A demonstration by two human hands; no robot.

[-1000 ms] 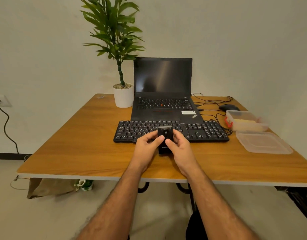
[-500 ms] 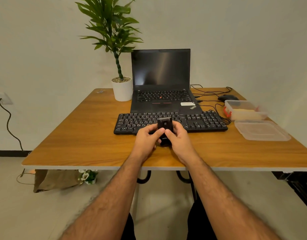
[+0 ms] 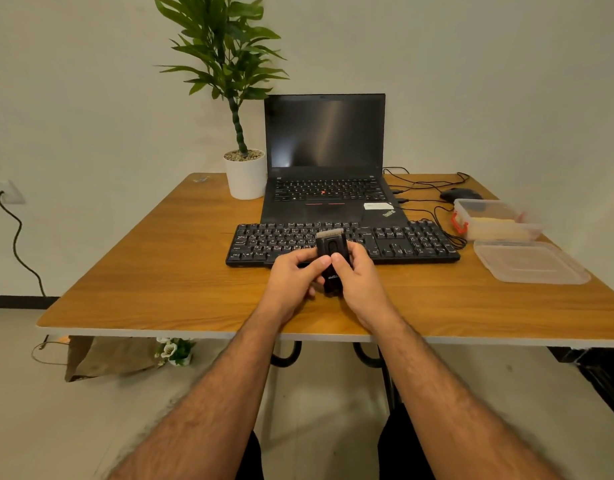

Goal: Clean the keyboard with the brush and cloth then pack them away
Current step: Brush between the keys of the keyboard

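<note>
One head-worn view — looking forward and down across the wooden table [image 3: 142, 271], its near edge close, toward the laptop [image 3: 324, 161].

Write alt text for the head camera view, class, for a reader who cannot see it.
Left hand and right hand hold a small black retractable brush, bristles just showing, over a black keyboard on a wooden table. An open clear plastic box sits right.

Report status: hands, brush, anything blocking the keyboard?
Left hand and right hand both grip the brush, bristles showing on top. Keyboard untouched behind. Nothing in the way.
</note>
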